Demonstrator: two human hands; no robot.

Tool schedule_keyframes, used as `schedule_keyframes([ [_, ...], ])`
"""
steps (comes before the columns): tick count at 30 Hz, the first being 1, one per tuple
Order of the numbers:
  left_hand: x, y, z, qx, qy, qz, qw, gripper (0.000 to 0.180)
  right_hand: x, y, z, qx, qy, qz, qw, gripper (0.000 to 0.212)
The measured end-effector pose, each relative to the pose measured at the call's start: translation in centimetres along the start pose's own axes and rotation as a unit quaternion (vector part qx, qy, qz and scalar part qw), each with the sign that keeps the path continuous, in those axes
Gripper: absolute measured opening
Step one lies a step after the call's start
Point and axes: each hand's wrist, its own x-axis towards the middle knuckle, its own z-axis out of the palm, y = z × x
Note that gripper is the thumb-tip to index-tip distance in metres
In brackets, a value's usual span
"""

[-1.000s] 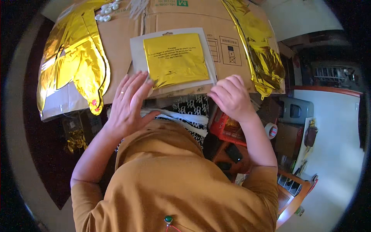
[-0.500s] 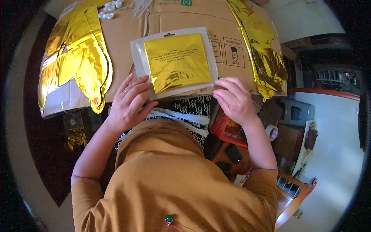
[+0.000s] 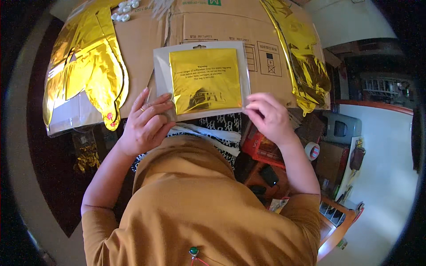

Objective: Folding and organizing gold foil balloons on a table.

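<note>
A clear plastic hang-hole pouch (image 3: 164, 71) lies at the near edge of the cardboard, with a folded gold foil balloon (image 3: 204, 88) showing through it. My left hand (image 3: 148, 117) grips the pouch's lower left corner between fingers and thumb. At the opposite side, my right hand (image 3: 268, 115) pinches the lower right corner, thumb and forefinger together. The pouch's bottom edge reaches over the near edge of the cardboard, above my lap.
Flat gold foil balloons (image 3: 100, 75) lie at the left, and another foil balloon (image 3: 306, 62) at the right of the cardboard (image 3: 208, 26). Small white coiled bundles (image 3: 122, 17) sit far left. Below right are a red box (image 3: 262, 146), a tape roll (image 3: 312, 150) and a phone (image 3: 268, 175).
The pouch has shifted slightly nearer to me and straightened from its tilt. My left fingers have drawn closer together, and both hands still hold its lower corners.
</note>
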Motion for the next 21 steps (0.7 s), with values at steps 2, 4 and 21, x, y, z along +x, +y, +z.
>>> schedule_keyframes([
  [2, 0.5, 0.1, -0.4, -0.006, -0.008, -0.017, 1.0, 0.024, 0.6, -0.3, -0.1, 0.051, -0.007, 0.08, 0.995, 0.015],
  [4, 1.0, 0.2, -1.0, -0.007, -0.021, -0.031, 0.999, 0.022, 1.2, 0.2, -0.1, 0.044, -0.02, 0.071, 0.996, 0.016],
  [21, 1.4, -0.2, -0.8, -0.001, 0.061, -0.147, 0.987, 0.044, 10.2, 2.5, -2.8, 0.048, -0.37, 0.374, 0.849, 0.034],
])
